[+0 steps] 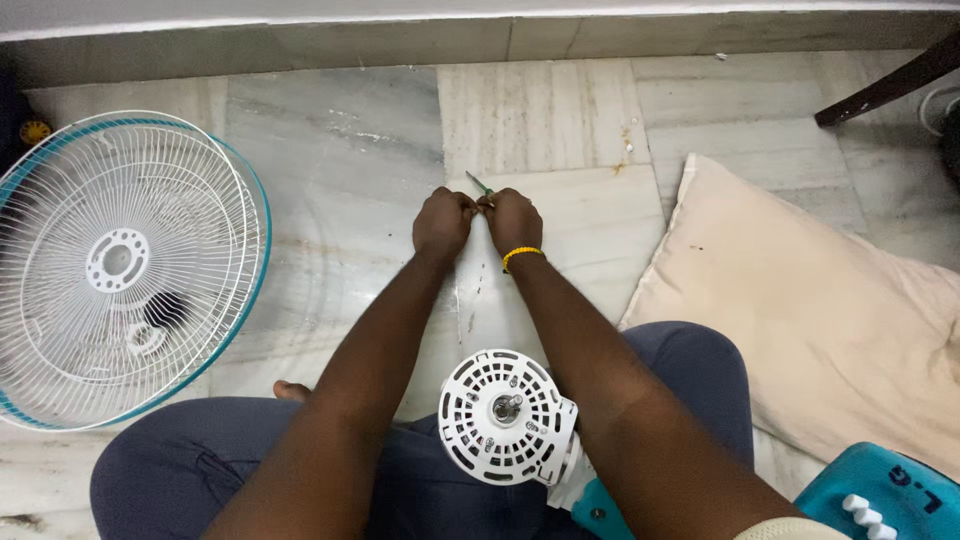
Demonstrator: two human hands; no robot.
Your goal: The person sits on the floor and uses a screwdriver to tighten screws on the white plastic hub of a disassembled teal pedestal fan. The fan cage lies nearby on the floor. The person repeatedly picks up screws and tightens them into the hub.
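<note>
My left hand [443, 221] and my right hand [512, 220] meet knuckle to knuckle over the marble floor [350, 150], fingers curled shut. A thin tool with a green handle and metal tip [478, 183] sticks out between them; what else they pinch is hidden. A yellow bead bracelet [522, 254] circles my right wrist. Between my forearms, on my lap, stands a white round fan motor housing [507, 417] with a metal shaft at its centre.
Two white wire fan guards with a teal rim [125, 265] lie on the floor at left. A beige cushion [820, 320] lies at right. A teal fan base with white buttons [880, 495] is at the bottom right. A dark chair leg [890, 85] crosses the top right.
</note>
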